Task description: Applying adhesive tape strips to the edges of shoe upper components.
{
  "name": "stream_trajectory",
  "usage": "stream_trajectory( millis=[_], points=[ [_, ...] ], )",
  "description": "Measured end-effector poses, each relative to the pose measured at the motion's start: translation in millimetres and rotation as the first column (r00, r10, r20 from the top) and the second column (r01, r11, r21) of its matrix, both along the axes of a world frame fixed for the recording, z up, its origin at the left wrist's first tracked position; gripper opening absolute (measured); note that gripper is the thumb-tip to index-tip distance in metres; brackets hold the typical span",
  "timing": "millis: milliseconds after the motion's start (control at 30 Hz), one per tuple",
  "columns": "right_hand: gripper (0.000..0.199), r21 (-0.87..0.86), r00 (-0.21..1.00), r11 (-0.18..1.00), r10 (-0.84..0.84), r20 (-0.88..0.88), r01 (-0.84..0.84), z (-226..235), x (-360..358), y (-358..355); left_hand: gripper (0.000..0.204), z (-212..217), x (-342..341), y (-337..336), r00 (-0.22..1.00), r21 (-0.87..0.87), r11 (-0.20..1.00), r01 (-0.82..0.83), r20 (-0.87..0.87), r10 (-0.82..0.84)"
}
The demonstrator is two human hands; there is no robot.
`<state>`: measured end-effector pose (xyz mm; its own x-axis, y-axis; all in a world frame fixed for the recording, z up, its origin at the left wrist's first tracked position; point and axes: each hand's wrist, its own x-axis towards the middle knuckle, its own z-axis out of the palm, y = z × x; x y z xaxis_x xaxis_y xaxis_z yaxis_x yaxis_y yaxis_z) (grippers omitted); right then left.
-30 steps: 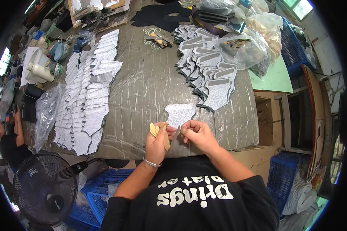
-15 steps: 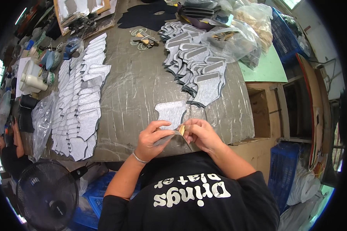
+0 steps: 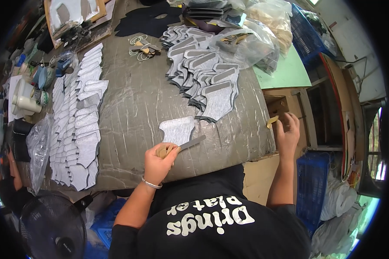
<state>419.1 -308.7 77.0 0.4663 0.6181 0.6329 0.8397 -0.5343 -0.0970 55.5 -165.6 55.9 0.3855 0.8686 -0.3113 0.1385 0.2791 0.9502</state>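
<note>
My left hand (image 3: 157,165) is closed on a thin grey strip (image 3: 193,142), whose free end points right over the table. Tan pieces (image 3: 164,151) show between the same fingers; whether they belong to the strip I cannot tell. Just beyond lies a single light-grey cut fabric piece (image 3: 177,129). Out past the table's right edge, my right hand (image 3: 288,136) is raised with fingers apart. A small curled yellowish scrap (image 3: 272,121) is beside its thumb, seemingly loose in the air.
Overlapping grey pieces with dark strips (image 3: 216,97) form a pile ahead. Rows of grey pieces (image 3: 87,129) line the left. Clear plastic bags (image 3: 250,47) sit at the back right. A black fan (image 3: 52,226) stands lower left, a blue crate (image 3: 312,185) lower right.
My hands have parted from together at the table's front edge. The right one has swung out right with the yellowish scrap; the left keeps the strip, now pointing right. The view has shifted slightly.
</note>
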Motion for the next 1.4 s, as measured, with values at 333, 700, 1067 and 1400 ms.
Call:
stream_trajectory(
  millis=[333,700,1067,1400],
  points=[
    [0.022,0.142,0.042,0.795,0.206,-0.978,-0.59,-10,-132,86,0.009,-9,-14,12,1.0,-0.044,0.999,0.022,0.018,-0.021],
    [0.012,0.538,-0.102,0.842,0.539,-0.836,0.041,-16,6,14,0.006,-15,-20,15,0.998,-0.015,1.0,0.005,-0.06,-0.006],
    [0.023,0.121,0.749,0.993,0.085,-0.657,-0.006,-13,8,12,0.008,-9,-9,7,0.991,0.04,0.999,0.006,-0.137,0.0],
    [0.021,0.162,-0.005,0.748,0.207,-0.978,-0.644,-7,-128,80,0.009,-1,-13,-2,0.999,0.022,0.999,0.041,-0.035,-0.04]
  ],
)
